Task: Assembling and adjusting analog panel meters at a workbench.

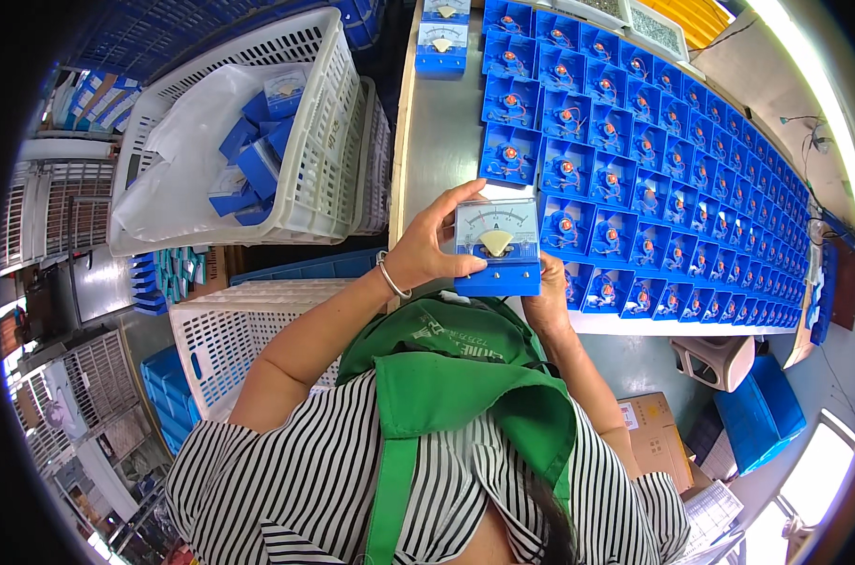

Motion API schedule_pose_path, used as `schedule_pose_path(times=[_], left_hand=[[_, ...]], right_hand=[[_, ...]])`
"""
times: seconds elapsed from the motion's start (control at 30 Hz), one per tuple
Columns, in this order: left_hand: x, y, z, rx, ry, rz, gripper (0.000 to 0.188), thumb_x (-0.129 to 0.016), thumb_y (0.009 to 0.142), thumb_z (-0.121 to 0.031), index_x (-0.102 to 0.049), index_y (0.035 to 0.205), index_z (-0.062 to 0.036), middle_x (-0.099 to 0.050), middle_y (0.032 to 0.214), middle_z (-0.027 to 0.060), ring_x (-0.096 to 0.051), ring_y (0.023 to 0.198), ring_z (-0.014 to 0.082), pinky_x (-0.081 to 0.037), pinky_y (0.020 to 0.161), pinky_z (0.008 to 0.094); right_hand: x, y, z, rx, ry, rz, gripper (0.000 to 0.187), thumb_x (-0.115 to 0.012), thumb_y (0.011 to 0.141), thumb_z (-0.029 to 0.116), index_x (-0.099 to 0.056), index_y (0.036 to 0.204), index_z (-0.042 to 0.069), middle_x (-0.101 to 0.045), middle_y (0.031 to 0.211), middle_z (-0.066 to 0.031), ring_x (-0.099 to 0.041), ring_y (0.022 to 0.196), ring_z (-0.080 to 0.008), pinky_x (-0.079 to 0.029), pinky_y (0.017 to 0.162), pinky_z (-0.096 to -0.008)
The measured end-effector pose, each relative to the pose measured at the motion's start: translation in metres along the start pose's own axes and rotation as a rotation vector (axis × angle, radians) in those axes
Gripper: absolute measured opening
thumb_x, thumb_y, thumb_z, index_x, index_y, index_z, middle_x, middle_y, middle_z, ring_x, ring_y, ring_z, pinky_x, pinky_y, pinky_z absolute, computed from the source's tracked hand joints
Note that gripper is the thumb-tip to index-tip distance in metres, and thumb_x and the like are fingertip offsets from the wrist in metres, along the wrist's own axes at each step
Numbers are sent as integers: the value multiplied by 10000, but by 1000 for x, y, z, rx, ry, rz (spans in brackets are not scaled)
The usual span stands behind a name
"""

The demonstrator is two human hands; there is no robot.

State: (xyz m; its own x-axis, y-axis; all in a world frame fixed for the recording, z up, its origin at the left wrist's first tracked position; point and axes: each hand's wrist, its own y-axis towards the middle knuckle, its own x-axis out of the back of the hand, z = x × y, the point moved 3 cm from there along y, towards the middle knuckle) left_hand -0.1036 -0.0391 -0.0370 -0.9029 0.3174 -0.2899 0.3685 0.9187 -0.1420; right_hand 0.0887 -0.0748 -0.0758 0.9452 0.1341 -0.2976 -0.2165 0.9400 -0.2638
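A blue analog panel meter [498, 247] with a clear front, a curved scale and a cream fan-shaped plate is held up over the table's near edge. My left hand [434, 239] grips its left side, thumb across the lower front and fingers near the top corner. Around its lower right side is my right hand [548, 294], whose fingers are partly hidden behind the meter. Just beyond and to the right stand rows of open blue meter housings [566, 173], each with wires and a small orange-red part inside.
Finished-looking meters [441, 49] stand at the table's far left. Left of the table, a white plastic crate [311, 176] holds several blue meters on plastic sheeting. Another white crate [248, 325] sits lower left. A stool [715, 362] and a cardboard box [655, 435] are at the right.
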Motion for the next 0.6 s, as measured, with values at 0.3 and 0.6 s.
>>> schedule_pose_path(times=[0.3, 0.6], left_hand=[[-2, -2, 4, 2, -1, -1, 1022, -826, 598, -203, -296, 1460, -54, -454, 1285, 108, -461, 1223, 228, -340, 1073, 356], [-2, -4, 6, 12, -6, -2, 1020, -827, 599, -209, -300, 1457, -51, -455, 1288, 107, -462, 1225, 228, -341, 1073, 357]], right_hand=[[-2, -6, 0, 0, 27, -59, 64, -644, 822, 6, -701, 847, 21, -654, 776, 27, -555, 700, -26, -469, 633, -198], [-7, -8, 7, 56, -21, -60, 86, -640, 826, 3, -710, 875, 7, -674, 787, 13, -563, 700, -27, -466, 634, -199]])
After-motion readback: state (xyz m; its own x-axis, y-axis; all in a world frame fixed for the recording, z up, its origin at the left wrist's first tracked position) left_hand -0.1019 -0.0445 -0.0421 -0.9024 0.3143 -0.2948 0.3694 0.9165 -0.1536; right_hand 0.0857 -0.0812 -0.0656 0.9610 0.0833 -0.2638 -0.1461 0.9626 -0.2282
